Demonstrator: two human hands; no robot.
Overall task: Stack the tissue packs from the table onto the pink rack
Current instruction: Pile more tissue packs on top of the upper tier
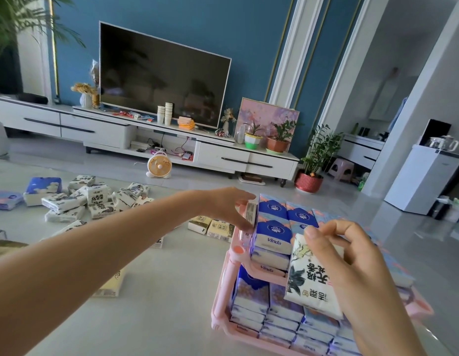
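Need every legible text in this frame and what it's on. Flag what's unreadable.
"Vinda": front of the blue pack on top of the pink rack.
"Vinda": pack under it, fainter.
Not readable: large upside-down Chinese characters on the white pack pinched by the right hand.
Blurred: print on the narrow pack gripped by the left hand.
Too small: Chinese print on the loose packs on the table.

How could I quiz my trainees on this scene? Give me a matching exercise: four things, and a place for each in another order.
Things:
1 white pack with black lettering
2 upright pack
3 blue Vinda packs
4 orange fan

Places:
A on the floor by the TV cabinet
B held by the right hand
C stacked on the top tier of the pink rack
D gripped by the left hand at the rack's edge

Pairs: 1-B, 2-D, 3-C, 4-A
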